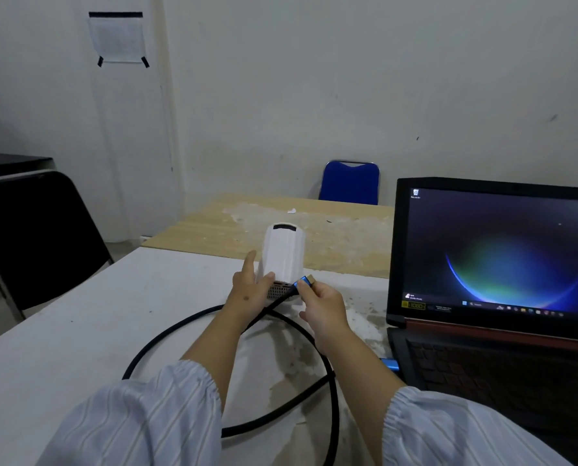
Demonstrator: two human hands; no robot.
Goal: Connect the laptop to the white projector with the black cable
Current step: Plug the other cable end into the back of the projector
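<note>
Step in hand: projector end of the link. Laptop sits open at the right edge of the white table, screen lit. A blue plug meets its left side, apparently already seated; from it the black cable lies in a wide loop across the middle of the table, crossing itself near the person's forearms.

White projector stands near the far edge of the table, grilled rear face toward the person. Left hand steadies it: thumb on the lower rear corner, index finger extended up the left side, the other fingers hidden. Right hand pinches the free blue connector between thumb and fingers, metal tip pointing up and away, just beside the projector's rear right corner and not yet in any port.

Judgement: the next move calls for turning the connector to face the rear port, squaring it, and pushing straight in while the left hand braces the body. Port position is too small to make out.
</note>
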